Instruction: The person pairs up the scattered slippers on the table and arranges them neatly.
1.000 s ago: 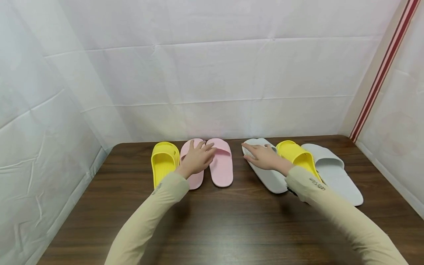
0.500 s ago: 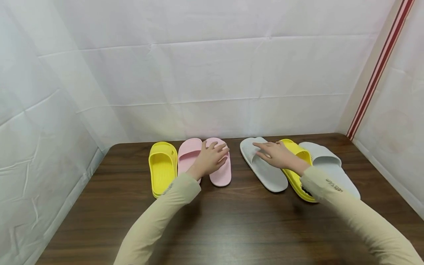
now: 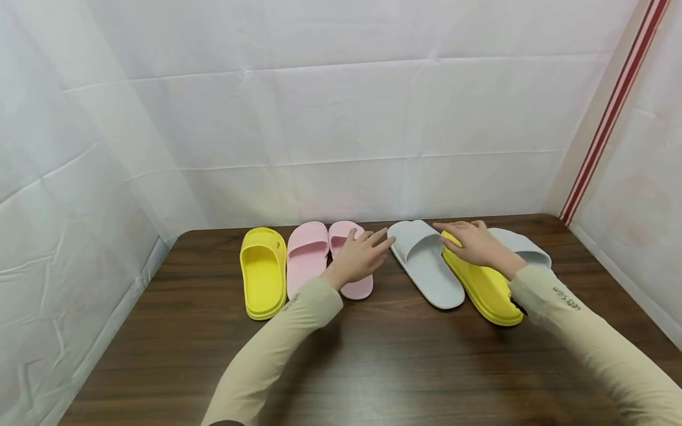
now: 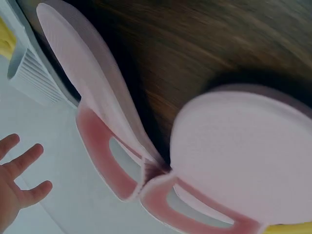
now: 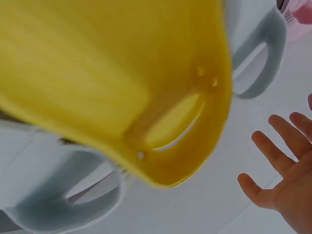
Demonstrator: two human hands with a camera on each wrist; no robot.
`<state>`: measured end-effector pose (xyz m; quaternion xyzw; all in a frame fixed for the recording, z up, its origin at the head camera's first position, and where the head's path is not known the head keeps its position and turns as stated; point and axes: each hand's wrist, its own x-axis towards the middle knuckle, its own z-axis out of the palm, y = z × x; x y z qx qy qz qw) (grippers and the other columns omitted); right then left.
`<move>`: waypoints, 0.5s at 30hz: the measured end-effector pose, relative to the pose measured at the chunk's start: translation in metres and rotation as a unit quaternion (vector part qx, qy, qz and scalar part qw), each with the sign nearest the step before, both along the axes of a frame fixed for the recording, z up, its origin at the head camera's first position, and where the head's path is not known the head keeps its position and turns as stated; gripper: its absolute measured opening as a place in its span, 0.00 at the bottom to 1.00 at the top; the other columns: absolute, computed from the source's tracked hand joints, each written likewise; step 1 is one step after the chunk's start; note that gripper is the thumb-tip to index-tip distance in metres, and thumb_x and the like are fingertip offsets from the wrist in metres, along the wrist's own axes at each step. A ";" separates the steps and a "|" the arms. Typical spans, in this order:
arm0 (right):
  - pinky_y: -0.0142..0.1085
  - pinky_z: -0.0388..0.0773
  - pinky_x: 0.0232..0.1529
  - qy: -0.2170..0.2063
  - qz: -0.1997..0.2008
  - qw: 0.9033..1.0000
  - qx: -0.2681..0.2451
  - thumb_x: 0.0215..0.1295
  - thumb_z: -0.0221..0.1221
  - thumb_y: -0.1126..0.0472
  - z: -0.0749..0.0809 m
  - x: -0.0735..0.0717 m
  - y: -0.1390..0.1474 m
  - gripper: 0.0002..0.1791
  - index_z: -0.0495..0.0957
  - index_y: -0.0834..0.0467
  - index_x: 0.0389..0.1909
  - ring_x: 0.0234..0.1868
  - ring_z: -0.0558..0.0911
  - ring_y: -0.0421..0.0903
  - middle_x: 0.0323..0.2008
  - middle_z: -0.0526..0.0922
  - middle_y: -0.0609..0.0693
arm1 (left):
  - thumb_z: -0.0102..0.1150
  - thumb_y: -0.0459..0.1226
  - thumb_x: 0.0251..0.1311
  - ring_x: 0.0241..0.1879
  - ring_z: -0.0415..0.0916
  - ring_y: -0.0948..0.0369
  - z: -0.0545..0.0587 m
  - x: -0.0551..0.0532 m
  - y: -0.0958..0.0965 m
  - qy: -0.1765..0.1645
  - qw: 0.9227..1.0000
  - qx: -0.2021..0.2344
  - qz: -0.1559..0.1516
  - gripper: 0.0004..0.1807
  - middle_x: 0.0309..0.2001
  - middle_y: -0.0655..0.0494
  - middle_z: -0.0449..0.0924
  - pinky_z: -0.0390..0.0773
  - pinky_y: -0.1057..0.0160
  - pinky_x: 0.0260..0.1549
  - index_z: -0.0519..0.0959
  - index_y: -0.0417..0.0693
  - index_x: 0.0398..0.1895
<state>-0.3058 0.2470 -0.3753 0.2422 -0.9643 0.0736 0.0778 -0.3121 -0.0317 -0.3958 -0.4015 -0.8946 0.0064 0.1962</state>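
My left hand, empty with fingers spread, hung over the right-hand pink slipper, while my right hand, likewise empty and spread, was nearer the yellow slipper beneath it, long axis slanting far-left to near-right beside a grey slipper.

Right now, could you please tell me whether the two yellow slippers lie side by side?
No, the pink slippers and a grey slipper lie between one yellow slipper and the other yellow slipper.
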 end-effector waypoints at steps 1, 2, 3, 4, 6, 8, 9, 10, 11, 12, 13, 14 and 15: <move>0.56 0.59 0.47 -0.001 -0.004 1.000 0.001 0.66 0.46 0.55 0.000 0.000 0.004 0.23 0.64 0.56 0.61 0.56 0.71 0.56 0.55 0.74 0.57 | 0.45 0.45 0.62 0.55 0.69 0.55 0.000 0.000 0.002 0.002 1.000 -0.002 0.000 0.22 0.62 0.53 0.65 0.63 0.44 0.52 0.64 0.57 0.61; 0.56 0.59 0.47 -0.002 -0.008 1.000 0.002 0.66 0.46 0.55 -0.001 0.000 0.007 0.23 0.64 0.56 0.61 0.56 0.71 0.56 0.55 0.74 0.57 | 0.45 0.45 0.62 0.54 0.69 0.55 -0.001 0.000 0.004 0.006 1.000 -0.004 -0.001 0.22 0.62 0.53 0.66 0.64 0.45 0.52 0.64 0.57 0.61; 0.57 0.58 0.47 -0.004 -0.012 1.000 0.003 0.66 0.46 0.55 -0.001 0.000 0.011 0.23 0.63 0.56 0.62 0.56 0.70 0.56 0.55 0.73 0.58 | 0.45 0.45 0.62 0.54 0.69 0.56 -0.001 0.000 0.006 0.012 1.000 -0.004 -0.002 0.22 0.61 0.53 0.67 0.64 0.45 0.52 0.64 0.58 0.61; 0.57 0.58 0.48 -0.006 -0.016 1.000 0.003 0.66 0.46 0.55 -0.001 0.001 0.014 0.23 0.63 0.56 0.62 0.56 0.70 0.57 0.55 0.73 0.58 | 0.45 0.45 0.62 0.54 0.70 0.56 -0.002 -0.001 0.008 0.019 1.000 -0.005 -0.004 0.22 0.61 0.54 0.67 0.65 0.45 0.51 0.65 0.58 0.60; 0.58 0.57 0.49 -0.009 -0.024 1.000 0.002 0.66 0.46 0.55 -0.002 0.001 0.021 0.23 0.63 0.57 0.62 0.56 0.70 0.58 0.55 0.73 0.60 | 0.45 0.45 0.62 0.53 0.71 0.56 -0.004 -0.002 0.012 0.038 0.999 -0.006 -0.010 0.21 0.59 0.54 0.69 0.66 0.46 0.51 0.66 0.57 0.59; 0.58 0.57 0.49 -0.008 -0.032 0.999 0.002 0.66 0.46 0.55 -0.004 0.002 0.027 0.24 0.63 0.58 0.61 0.56 0.70 0.58 0.54 0.74 0.61 | 0.46 0.45 0.61 0.52 0.71 0.57 -0.006 -0.003 0.015 0.058 0.998 -0.012 -0.016 0.21 0.58 0.55 0.70 0.67 0.47 0.51 0.67 0.57 0.59; 0.58 0.57 0.49 -0.008 -0.036 0.999 0.003 0.66 0.46 0.55 -0.004 0.002 0.031 0.24 0.63 0.58 0.61 0.56 0.70 0.58 0.54 0.74 0.61 | 0.46 0.45 0.61 0.52 0.71 0.57 -0.008 -0.004 0.016 0.065 0.998 -0.015 -0.019 0.21 0.58 0.55 0.71 0.67 0.48 0.52 0.67 0.57 0.58; 0.58 0.57 0.49 -0.006 -0.040 0.999 0.005 0.66 0.46 0.55 -0.005 0.002 0.034 0.24 0.63 0.58 0.61 0.55 0.70 0.58 0.54 0.74 0.61 | 0.46 0.45 0.61 0.52 0.71 0.58 -0.009 -0.004 0.017 0.071 0.997 -0.020 -0.021 0.21 0.58 0.56 0.71 0.67 0.48 0.52 0.67 0.57 0.58; 0.58 0.57 0.48 -0.004 -0.043 0.999 0.006 0.66 0.46 0.55 -0.006 0.002 0.038 0.23 0.64 0.58 0.61 0.55 0.71 0.58 0.53 0.74 0.62 | 0.46 0.46 0.61 0.52 0.71 0.58 -0.011 -0.005 0.018 0.074 0.997 -0.024 -0.023 0.21 0.58 0.56 0.71 0.67 0.49 0.52 0.67 0.57 0.58; 0.58 0.57 0.47 -0.003 -0.045 0.999 0.009 0.66 0.46 0.55 -0.006 0.002 0.042 0.23 0.64 0.58 0.61 0.55 0.71 0.58 0.53 0.74 0.62 | 0.46 0.46 0.61 0.53 0.71 0.58 -0.013 -0.005 0.020 0.074 0.997 -0.026 -0.023 0.21 0.58 0.56 0.71 0.67 0.49 0.53 0.67 0.57 0.58; 0.58 0.58 0.46 -0.002 -0.047 0.999 0.011 0.66 0.46 0.55 -0.006 0.003 0.045 0.23 0.64 0.59 0.61 0.54 0.71 0.59 0.53 0.74 0.62 | 0.47 0.46 0.61 0.53 0.71 0.58 -0.014 -0.005 0.021 0.074 0.997 -0.029 -0.024 0.22 0.57 0.56 0.71 0.67 0.50 0.53 0.67 0.56 0.59; 0.57 0.58 0.46 -0.003 -0.049 0.999 0.010 0.66 0.46 0.55 -0.006 0.003 0.049 0.23 0.64 0.59 0.60 0.54 0.71 0.59 0.53 0.74 0.63 | 0.47 0.46 0.60 0.53 0.70 0.58 -0.015 -0.006 0.022 0.073 0.997 -0.031 -0.023 0.22 0.57 0.56 0.71 0.67 0.50 0.54 0.66 0.56 0.59; 0.57 0.58 0.45 -0.003 -0.051 0.999 0.011 0.66 0.46 0.55 -0.006 0.004 0.053 0.23 0.64 0.59 0.60 0.54 0.71 0.59 0.53 0.74 0.63 | 0.47 0.46 0.60 0.54 0.70 0.59 -0.017 -0.006 0.023 0.071 0.997 -0.033 -0.021 0.22 0.57 0.57 0.71 0.66 0.50 0.54 0.66 0.56 0.59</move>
